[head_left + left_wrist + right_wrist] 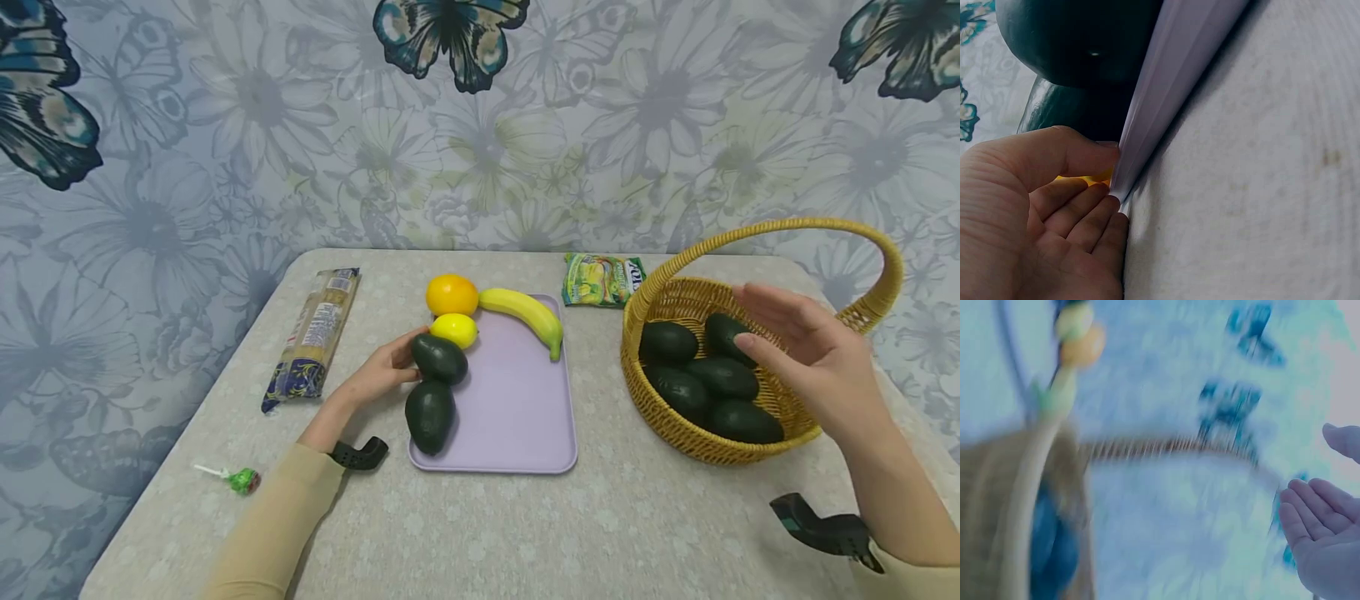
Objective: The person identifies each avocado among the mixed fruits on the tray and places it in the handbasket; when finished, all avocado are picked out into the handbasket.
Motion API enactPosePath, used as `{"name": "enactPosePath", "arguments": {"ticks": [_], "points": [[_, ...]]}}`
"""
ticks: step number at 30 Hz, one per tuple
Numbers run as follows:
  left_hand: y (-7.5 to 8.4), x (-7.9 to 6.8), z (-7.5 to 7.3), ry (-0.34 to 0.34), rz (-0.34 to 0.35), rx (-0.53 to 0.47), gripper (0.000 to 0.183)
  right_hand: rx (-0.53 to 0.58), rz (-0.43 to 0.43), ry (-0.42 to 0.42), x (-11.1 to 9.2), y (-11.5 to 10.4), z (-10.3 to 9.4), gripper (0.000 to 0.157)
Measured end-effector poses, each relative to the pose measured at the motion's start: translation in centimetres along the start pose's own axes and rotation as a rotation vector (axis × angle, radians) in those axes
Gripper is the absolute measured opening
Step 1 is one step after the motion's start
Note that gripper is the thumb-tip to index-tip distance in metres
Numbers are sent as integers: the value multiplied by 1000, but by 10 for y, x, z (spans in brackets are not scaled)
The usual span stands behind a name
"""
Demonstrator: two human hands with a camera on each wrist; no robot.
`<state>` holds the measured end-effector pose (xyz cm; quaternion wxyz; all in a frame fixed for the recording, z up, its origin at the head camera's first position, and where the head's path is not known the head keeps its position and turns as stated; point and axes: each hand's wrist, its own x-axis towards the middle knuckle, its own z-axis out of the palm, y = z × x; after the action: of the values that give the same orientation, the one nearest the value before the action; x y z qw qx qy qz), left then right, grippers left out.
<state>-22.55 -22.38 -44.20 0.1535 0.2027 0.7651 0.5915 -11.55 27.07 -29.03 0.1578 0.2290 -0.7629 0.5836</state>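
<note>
My left hand (386, 367) is at the left edge of the lavender tray (510, 408), beside two dark green avocados (430, 415) on that side. In the left wrist view, the thumb (1079, 153) and loosely extended fingers come right up to the tray's rim (1166, 81), with a gap between them. Over the right side of the yellow wicker basket (652, 417), my right hand (813, 358) hovers with nothing in it, thumb apart from the fingers. Several avocados (723, 379) lie in the basket. A lemon (453, 331), an orange (452, 295) and a banana (525, 317) sit along the tray's far side.
A pasta packet (315, 333) lies left of the tray, with a green-wrapped lollipop (242, 481) nearer the front. Behind, between tray and basket, is a green and yellow packet (602, 280). The basket's tall handle (780, 223) arches above it; a patterned wall (525, 167) backs the table.
</note>
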Motion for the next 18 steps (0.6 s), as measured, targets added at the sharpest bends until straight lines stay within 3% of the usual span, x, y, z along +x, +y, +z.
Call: {"name": "enactPosePath", "arguments": {"ticks": [3,8,11,14,18], "points": [[0,0,-1,1,-6,1,74,172,-135,-89,8,-12,29,52],[8,-1,0,-6,0,-11,73,137,-184,-229,27,-16,77,55],[19,-4,3,-18,2,-6,72,124,-153,-302,40,-8,105,55],[29,-7,5,-27,7,10,71,141,-63,-381,52,5,133,54],[29,-7,5,-25,12,6,71,187,75,-453,66,26,168,53]]}}
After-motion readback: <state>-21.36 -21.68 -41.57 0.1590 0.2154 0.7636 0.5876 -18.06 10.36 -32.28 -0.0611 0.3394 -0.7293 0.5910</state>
